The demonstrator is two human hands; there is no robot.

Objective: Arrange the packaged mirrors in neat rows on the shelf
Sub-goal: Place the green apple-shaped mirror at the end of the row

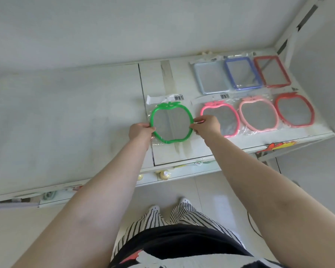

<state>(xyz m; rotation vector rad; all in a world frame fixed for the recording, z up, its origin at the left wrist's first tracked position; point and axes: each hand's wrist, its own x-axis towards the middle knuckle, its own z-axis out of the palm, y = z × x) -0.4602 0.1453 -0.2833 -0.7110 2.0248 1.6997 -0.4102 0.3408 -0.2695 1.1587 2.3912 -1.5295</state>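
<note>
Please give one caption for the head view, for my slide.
Both hands, left hand and right hand, place green apple-shaped mirror beside pink mirror on shelf.

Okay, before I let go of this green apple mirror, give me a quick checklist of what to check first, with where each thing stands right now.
1. Grip: left hand and right hand each pinch a side of the green mirror: ok.
2. Lying flat on the shelf: cannot tell, it may be slightly lifted.
3. In line with the front row: its top sits about level with the bright pink mirror: ok.
4. Gap to the bright pink mirror: frames apart, no overlap: ok.
5. Same way round as its neighbours: leaf points to the back, barcode tab behind it: ok.
6. Back row of three rectangular mirrors undisturbed: ok.
</note>
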